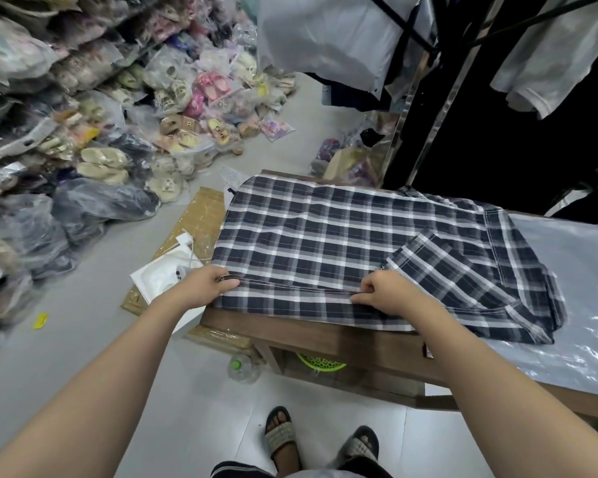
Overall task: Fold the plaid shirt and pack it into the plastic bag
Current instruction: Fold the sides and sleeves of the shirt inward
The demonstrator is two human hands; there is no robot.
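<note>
Head view. Plaid shirt (325, 236) lies spread flat on the left part of the wooden counter (308, 331). Its cloth reaches the counter's left and far edges. One sleeve is folded in across the shirt's right side.

Left grip (204, 288) sits at the counter's near left corner. Its fingers are curled on the shirt's stitched hem, pinching it. Right grip (384, 293) is further right along the same hem, near the near edge. Thumb and fingertips are closed on the seam, just beside the sleeve cuff. Both forearms reach in from below.

Plastic bag (573, 270), clear and flat, covers the counter's right part; the shirt's right edge lies on it.

On the floor left of the counter are a white box (159, 277) and a heap of bagged slippers (118, 98). A bottle (242, 367) with a green cap stands under the near left corner.
</note>
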